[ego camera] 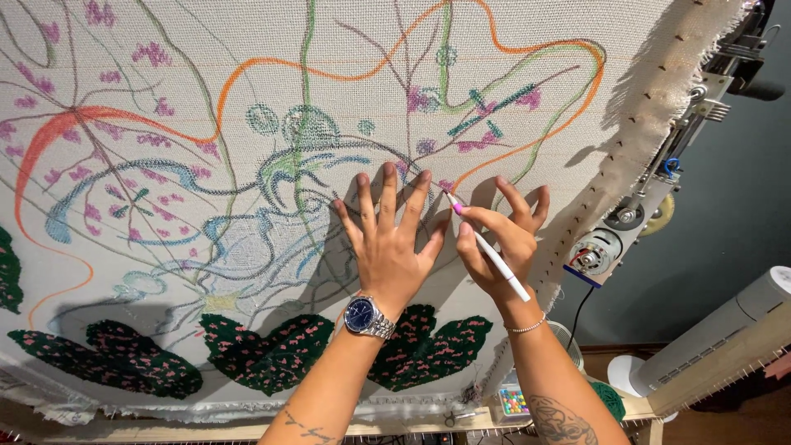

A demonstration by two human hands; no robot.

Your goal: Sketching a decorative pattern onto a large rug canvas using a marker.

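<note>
A large pale canvas [206, 272] is stretched on a frame in front of me, covered with drawn orange, green, blue and purple lines and several tufted dark green patches with pink dots along the bottom. My left hand [389, 241] lies flat on the cloth with fingers spread; a blue-faced silver watch [368, 317] is on its wrist. My right hand [504, 239] grips a white marker [493, 251] with a pink tip touching the canvas beside my left fingertips. A thin bead bracelet circles that wrist.
The frayed right edge of the cloth is pinned to a wooden frame [659, 124]. A metal tufting machine [626, 222] hangs beside it. A white cylinder [717, 334] and a small box of coloured beads [513, 402] sit lower right.
</note>
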